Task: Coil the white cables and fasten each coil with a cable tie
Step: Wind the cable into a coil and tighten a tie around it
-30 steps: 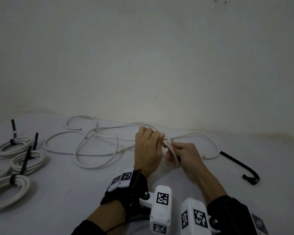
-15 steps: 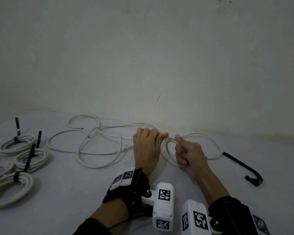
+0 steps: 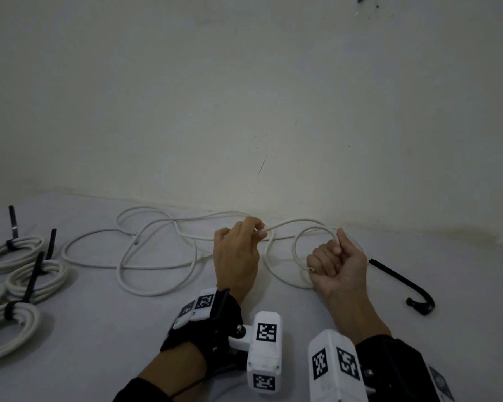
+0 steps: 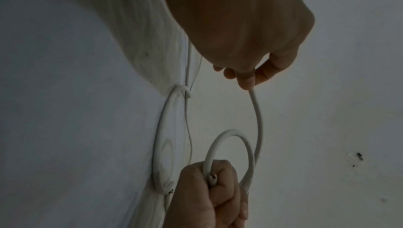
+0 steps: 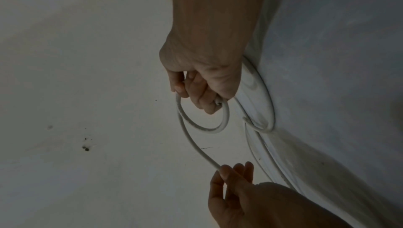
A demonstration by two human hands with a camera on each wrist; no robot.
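The right hand (image 3: 336, 269) gripped one cable (image 3: 298, 242) loop, fingers curled round it; the left hand (image 3: 235, 250) pinched the strand beside it. Only the head view showed tied coils (image 3: 26, 274) far left; the left wrist view showed the cable's cut end (image 4: 212, 178).

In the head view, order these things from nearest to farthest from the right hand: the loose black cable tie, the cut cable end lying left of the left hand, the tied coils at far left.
From the right hand:
1. Loose black cable tie, just to its right.
2. Cut cable end, beyond the left hand.
3. Tied coils, far left edge.
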